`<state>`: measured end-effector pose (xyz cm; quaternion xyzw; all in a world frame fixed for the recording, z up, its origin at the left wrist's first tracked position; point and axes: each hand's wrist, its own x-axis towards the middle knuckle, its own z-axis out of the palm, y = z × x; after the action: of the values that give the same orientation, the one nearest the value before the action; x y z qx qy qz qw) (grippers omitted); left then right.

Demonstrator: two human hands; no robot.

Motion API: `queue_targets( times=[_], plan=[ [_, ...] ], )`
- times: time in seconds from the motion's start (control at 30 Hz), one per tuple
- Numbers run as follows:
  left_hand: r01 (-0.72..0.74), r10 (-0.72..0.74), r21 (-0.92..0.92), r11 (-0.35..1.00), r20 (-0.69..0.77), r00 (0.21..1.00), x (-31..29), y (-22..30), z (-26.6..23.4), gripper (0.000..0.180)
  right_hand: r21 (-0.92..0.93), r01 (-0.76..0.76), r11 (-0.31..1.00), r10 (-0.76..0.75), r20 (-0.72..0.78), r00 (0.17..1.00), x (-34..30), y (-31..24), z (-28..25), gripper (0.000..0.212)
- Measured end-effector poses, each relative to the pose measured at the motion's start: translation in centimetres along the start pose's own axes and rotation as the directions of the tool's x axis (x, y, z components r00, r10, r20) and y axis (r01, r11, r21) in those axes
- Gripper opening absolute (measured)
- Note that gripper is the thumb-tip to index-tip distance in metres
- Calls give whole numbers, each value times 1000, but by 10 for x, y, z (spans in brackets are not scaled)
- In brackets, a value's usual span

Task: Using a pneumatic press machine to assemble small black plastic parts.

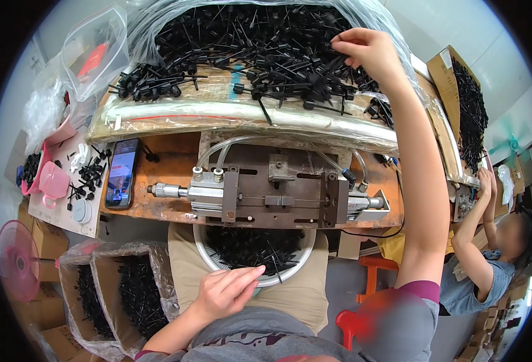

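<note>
My right hand (368, 55) reaches to the far right side of a big heap of black stemmed plastic parts (248, 36). Its thumb and fingers are pinched at the heap's edge; whatever they grip is hidden. My left hand (227, 292) rests by the near rim of a round white basket (310, 247) on my lap. Its fingers are pressed together beside loose black parts (275, 260), and I cannot make out what is in them. Between heap and basket lies a metal clamping fixture (278, 201) with pneumatic cylinders and clear hoses.
A phone (122, 174) leans at the bench's left, near a pink cup (53, 181) and scattered black parts. Lined cartons (106, 301) of parts stand lower left, beside a pink fan (20, 260). A red stool (345, 326) stands at right; farther right another person (477, 265) works.
</note>
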<state>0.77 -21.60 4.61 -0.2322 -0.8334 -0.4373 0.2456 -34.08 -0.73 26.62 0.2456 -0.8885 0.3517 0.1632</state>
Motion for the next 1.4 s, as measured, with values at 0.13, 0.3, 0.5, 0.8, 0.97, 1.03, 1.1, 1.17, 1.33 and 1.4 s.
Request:
queue_targets(
  times=[0.13, 0.3, 0.5, 0.8, 0.97, 1.03, 1.1, 1.17, 1.33, 1.4],
  plan=[
    [-42, 42, -2, 999, -2, 999, 6, 1, -4, 44, 210, 61, 976, -30, -147, 989, -7, 12, -23, 20],
    [-59, 50, -57, 997, -142, 989, 51, 4, -12, 49, 414, 95, 905, 64, -354, 933, -57, -5, -16, 25],
    [37, 8, 184, 982, -241, 970, 112, 33, -35, 74, 221, 296, 929, -239, -249, 939, -170, -57, 38, 20],
    [186, -202, 107, 977, 164, 966, 88, 21, 1, 24, 469, 128, 874, -113, -60, 992, -251, -62, 77, 25],
    [668, -539, -319, 673, 407, 737, 73, 21, -3, 17, 445, 104, 889, 9, -245, 970, -261, -55, 70, 29],
    [719, -585, -547, 429, 438, 683, 68, 17, -3, 16, 117, 239, 964, -188, -335, 923, -266, -50, 75, 32],
    [663, -582, -707, 245, 440, 684, 67, 18, -2, 15, 3, 254, 967, -242, -296, 924, -277, -51, 81, 45],
    [614, -595, -770, 171, 416, 688, 61, 12, -3, 17, 104, 249, 963, -227, -183, 956, -282, -57, 78, 65],
    [495, -571, -802, 336, 244, 783, 55, 12, -2, 18, 201, 202, 958, -182, -117, 976, -291, -55, 85, 57],
    [508, -602, -772, 383, 208, 771, 60, 19, -3, 18, 278, 222, 935, -181, -166, 969, -297, -44, 100, 48]
  ],
)
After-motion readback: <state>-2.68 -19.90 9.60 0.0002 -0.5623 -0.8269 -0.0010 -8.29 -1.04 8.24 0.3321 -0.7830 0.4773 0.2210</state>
